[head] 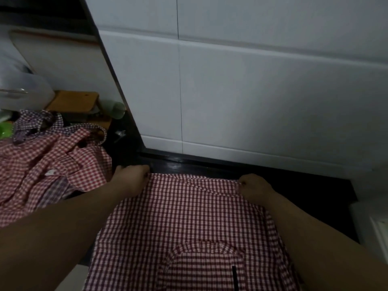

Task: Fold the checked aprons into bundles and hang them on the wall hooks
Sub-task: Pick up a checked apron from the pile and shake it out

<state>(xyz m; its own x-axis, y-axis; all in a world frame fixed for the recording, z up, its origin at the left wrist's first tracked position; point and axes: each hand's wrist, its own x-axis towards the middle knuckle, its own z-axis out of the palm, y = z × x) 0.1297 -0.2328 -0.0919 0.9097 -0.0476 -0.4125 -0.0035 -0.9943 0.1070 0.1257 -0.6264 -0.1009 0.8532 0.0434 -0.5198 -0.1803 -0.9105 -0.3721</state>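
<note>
A red-and-white checked apron [189, 215] lies spread on the dark counter [294, 179], its pocket toward me at the bottom. My left hand [131, 179] pinches the apron's far left corner. My right hand [255, 186] pinches the far right corner. To the left lies a heap of other checked aprons [48, 164], red ones in front and a purple one [37, 122] behind. No wall hooks show in this view.
White tiled wall [252, 91] rises right behind the counter. At the back left stand a wooden board [73, 101], a pale green cup [117, 110] and a translucent plastic container [23, 89]. A white edge [380, 234] borders the counter at right.
</note>
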